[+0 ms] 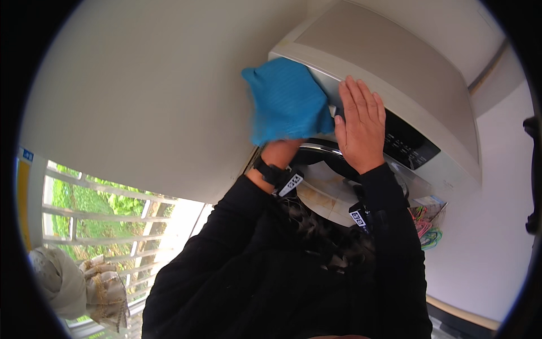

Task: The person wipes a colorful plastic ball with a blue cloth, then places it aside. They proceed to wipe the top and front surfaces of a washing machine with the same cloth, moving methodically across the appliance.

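A blue cloth (288, 99) covers my left hand (284, 148), which holds it against the upper left front of a front-loading washing machine (455, 169). The cloth hides my fingers; only the base of the hand and the wrist with a black band show. My right hand (362, 123) lies flat on the machine's front, fingers extended and thumb apart, with nothing in it. It partly covers the dark control panel (408, 140). Below both hands is the round door with a chrome rim (319, 147), partly hidden by my forearms.
The machine's top (381, 51) stretches away behind the hands. A pale wall or panel (148, 97) stands close on the left. Below it is a barred window (106, 207) with a tied curtain (103, 292). Colourful cords or wire hangers (430, 231) hang at the right.
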Tool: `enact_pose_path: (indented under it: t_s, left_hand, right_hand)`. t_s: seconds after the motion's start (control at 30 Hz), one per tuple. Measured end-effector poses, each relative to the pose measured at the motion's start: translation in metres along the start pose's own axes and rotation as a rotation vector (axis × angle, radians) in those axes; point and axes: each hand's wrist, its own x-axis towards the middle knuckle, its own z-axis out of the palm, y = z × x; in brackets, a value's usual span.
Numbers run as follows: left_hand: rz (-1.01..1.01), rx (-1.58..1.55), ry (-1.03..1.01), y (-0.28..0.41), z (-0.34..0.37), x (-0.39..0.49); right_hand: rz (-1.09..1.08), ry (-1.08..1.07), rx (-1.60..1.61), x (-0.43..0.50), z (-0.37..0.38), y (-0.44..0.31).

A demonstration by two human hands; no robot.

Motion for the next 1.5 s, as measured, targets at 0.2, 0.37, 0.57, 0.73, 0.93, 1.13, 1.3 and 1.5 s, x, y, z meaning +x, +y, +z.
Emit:
enact_pose_path:
  t_s: [0.2, 0.37, 0.57, 0.73, 0.93, 1.13, 1.3, 1.5]
  left_hand:
    - [-0.564, -1.791, -0.179, 0.08, -0.007, -0.036]
    - [-0.434, -1.772, -0.304, 0.102, 0.005, -0.041]
    - [-0.531, -2.07, -0.639, 0.143, 0.001, -0.013]
    - [-0.043, -0.998, -0.24, 0.178, -0.024, 0.026]
    - [-0.806, -2.687, -0.571, 0.127, -0.008, -0.002]
    - [-0.064, -1.276, -0.439, 0.114, 0.033, 0.013]
    - [-0.229, -1.706, -0.506, 0.2, 0.015, 0.055]
    - [0.413, -0.585, -0.479, 0.248, -0.001, 0.062]
  right_hand:
    - [0.031, -0.028, 0.272, -0.048, -0.031, -0.003]
    - [0.207, -0.134, 0.288, -0.12, -0.064, -0.006]
    - [0.397, -0.059, 0.264, -0.166, -0.08, -0.006]
    - [0.444, 0.012, 0.264, -0.179, -0.091, -0.002]
    - [0.589, -0.044, 0.37, -0.203, -0.097, -0.005]
    - [0.618, -0.043, 0.422, -0.216, -0.093, -0.009]
    - [0.6, 0.031, 0.391, -0.209, -0.108, -0.008]
    - [0.473, 0.136, 0.316, -0.201, -0.127, -0.009]
